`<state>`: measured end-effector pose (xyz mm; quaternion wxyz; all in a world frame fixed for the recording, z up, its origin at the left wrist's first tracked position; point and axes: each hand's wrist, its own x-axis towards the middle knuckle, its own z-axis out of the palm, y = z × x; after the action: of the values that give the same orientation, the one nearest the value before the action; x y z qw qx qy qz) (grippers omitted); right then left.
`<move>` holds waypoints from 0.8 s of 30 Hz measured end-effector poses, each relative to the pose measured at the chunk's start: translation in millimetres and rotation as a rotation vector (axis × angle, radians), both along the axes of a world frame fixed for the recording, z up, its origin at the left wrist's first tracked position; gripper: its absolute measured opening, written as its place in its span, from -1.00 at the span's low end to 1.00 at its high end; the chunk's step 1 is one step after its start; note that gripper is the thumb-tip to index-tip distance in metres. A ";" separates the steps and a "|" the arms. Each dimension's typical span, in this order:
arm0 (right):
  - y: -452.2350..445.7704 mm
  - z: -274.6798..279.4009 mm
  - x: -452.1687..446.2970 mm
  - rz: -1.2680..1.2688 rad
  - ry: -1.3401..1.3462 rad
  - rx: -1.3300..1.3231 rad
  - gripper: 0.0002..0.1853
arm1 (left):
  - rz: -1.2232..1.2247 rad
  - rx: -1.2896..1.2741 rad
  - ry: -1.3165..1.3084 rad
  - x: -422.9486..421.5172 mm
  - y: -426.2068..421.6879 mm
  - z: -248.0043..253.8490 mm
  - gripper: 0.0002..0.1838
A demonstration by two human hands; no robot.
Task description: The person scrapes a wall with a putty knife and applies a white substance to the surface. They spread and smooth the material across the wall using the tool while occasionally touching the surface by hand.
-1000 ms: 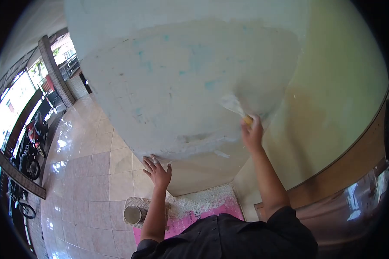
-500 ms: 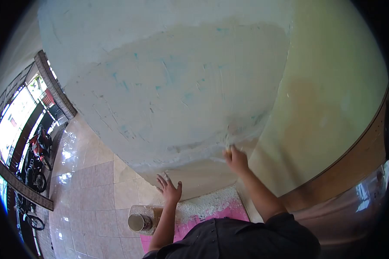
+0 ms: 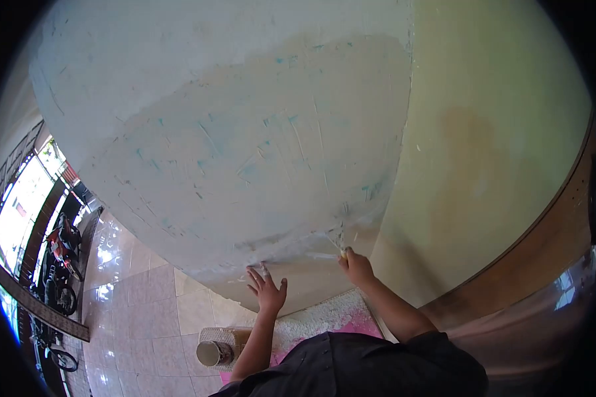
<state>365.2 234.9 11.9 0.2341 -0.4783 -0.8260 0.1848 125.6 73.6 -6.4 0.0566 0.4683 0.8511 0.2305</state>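
Observation:
In front of me rises a wall (image 3: 258, 152) with a large greyish patch, thin scratches and flecks of blue-green. My right hand (image 3: 357, 266) is closed around the handle of a putty knife (image 3: 338, 239). Its blade lies against the lower right part of the patch, by the corner. My left hand (image 3: 267, 291) has its fingers spread, with the fingertips at the wall's lower part; whitish residue shows on a finger. Below the hands, a pink sheet (image 3: 359, 325) is strewn with white flakes.
A round can (image 3: 214, 354) stands on a woven-looking surface beside my left forearm. Glossy floor tiles (image 3: 139, 304) stretch left, towards parked motorcycles (image 3: 63, 248). On the right are a yellowish wall (image 3: 490, 152) and a brown baseboard (image 3: 510, 264).
My right hand and the putty knife have moved slightly down and left along the wall. My left hand remains spread near the same spot. The head view has shifted a little.

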 end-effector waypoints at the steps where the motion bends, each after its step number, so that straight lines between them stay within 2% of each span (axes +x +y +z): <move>1: -0.6 9.9 5.8 0.007 0.057 0.035 -0.59 | 0.000 -0.006 0.001 3.0 1.1 0.9 -0.01; 4: 21.4 105.4 -9.3 0.040 0.206 0.229 -0.58 | -0.034 0.050 0.083 19.0 6.5 16.3 -0.04; 6: 34.2 129.4 -19.9 0.046 0.220 0.259 -0.59 | -0.111 0.105 0.156 31.9 16.8 37.8 -0.07; 8: 44.2 124.7 -25.6 -0.001 0.180 0.261 -0.63 | -0.114 0.143 0.165 38.0 24.2 46.1 -0.09; 9: 44.7 101.5 -22.3 -0.005 0.117 0.179 -0.62 | -0.126 0.182 0.184 39.6 26.6 48.7 -0.09; 12: 25.2 -22.3 11.0 0.006 -0.082 0.029 -0.60 | -0.139 0.199 0.205 45.4 19.8 47.2 -0.09; 14: 9.7 -43.4 34.9 0.037 -0.050 -0.115 -0.59 | -0.128 0.194 0.213 45.1 17.2 42.1 -0.09; 15: 14.5 -37.0 36.9 0.041 -0.049 -0.115 -0.59 | -0.093 0.171 0.182 45.9 13.3 35.6 -0.08; 17: 27.7 -5.9 41.7 0.022 0.129 0.079 -0.60 | -0.035 0.085 0.111 51.9 8.0 28.3 -0.05; 19: 49.3 52.7 38.7 -0.020 0.231 0.173 -0.63 | -0.032 0.062 0.108 58.5 9.6 20.6 -0.05; 21: 76.5 77.8 37.3 -0.064 0.215 0.152 -0.61 | -0.025 0.048 0.104 65.0 19.3 15.0 -0.05; 22: 81.9 80.4 38.8 -0.104 0.200 0.126 -0.58 | -0.018 0.053 0.098 67.0 25.1 13.6 -0.05; 24: 85.8 35.3 46.4 -0.111 0.116 0.066 -0.59 | -0.013 0.043 0.092 68.3 32.1 11.9 -0.05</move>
<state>411.6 320.7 47.2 0.3070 -0.5039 -0.7889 0.1718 194.0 105.7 5.4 0.0086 0.4849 0.8446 0.2267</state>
